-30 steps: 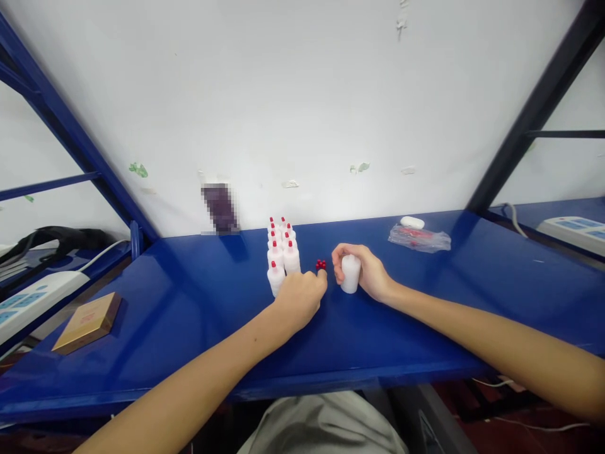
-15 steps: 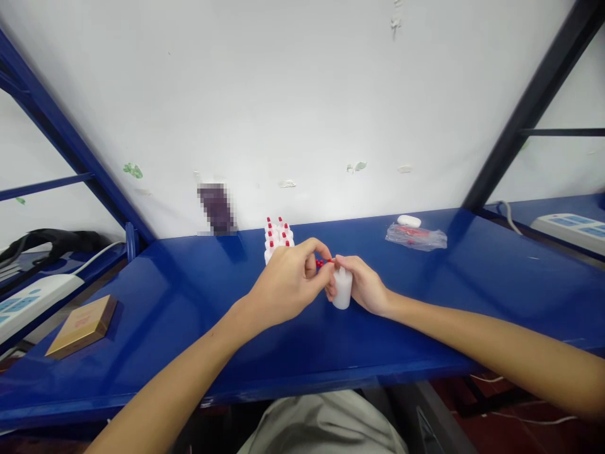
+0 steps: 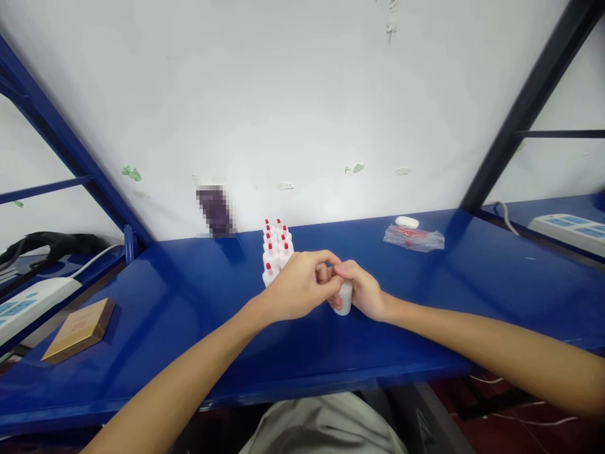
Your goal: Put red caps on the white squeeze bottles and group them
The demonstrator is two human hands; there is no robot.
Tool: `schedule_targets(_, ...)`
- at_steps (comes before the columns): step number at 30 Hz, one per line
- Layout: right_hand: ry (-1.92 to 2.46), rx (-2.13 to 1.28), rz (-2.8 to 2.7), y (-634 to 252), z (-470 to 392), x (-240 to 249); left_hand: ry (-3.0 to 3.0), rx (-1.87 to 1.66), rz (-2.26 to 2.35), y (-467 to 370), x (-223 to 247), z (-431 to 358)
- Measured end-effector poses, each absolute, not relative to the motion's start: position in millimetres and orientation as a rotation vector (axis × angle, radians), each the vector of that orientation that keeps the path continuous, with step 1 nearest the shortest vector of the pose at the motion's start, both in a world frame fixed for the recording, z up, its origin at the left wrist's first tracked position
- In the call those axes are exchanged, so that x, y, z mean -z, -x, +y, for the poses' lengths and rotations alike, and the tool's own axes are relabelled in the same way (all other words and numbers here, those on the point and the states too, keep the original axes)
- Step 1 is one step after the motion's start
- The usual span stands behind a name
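Upright on the table, a small white plastic bottle (image 3: 346, 299) is partly covered by my fingers. My right hand (image 3: 363, 289) is wrapped around its right side and back, thumb near the top. The fingertips of my left hand (image 3: 302, 285) are pinched together over the bottle's mouth, meeting my right thumb. The red caps that showed in my left hand a moment ago are now hidden by the fingers. Just beyond my left hand, several white bottles (image 3: 270, 258) with red caps stand in two rows.
A clear plastic bag (image 3: 416, 238) with red pieces lies at the back right, a white rounded case (image 3: 407, 222) beside it. At left sits a gold box (image 3: 79, 329) on the blue table (image 3: 189, 340). A blurred dark object (image 3: 216, 211) leans against the wall.
My left hand has shifted slightly right and down onto the bottle's top, and the red caps in its fingers have gone out of sight. My right hand stays around the bottle.
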State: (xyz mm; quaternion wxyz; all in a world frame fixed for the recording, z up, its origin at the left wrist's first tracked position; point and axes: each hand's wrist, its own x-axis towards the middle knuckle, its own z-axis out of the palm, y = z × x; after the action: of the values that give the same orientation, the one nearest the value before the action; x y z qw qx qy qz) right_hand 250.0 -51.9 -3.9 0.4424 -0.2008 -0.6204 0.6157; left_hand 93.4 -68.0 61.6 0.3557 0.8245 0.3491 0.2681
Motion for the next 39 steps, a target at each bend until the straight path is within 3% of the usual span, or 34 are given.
schedule_targets(12,0.521,-1.46,-1.625,-252.5,-49.7,4.5,-2.141,-0.789,0.919,-97.9,-50.8,-73.0)
schedule_targets(22,0.556,-1.484,-1.601,-254.4,-46.5,4.9,-2.221,-0.951,1.229,-19.8,-103.4,-70.1)
schedule_targets(39,0.539,-1.604,-1.624,-252.9,-40.1,12.6,-2.236,-0.809,1.412,11.2,-65.5,-58.4)
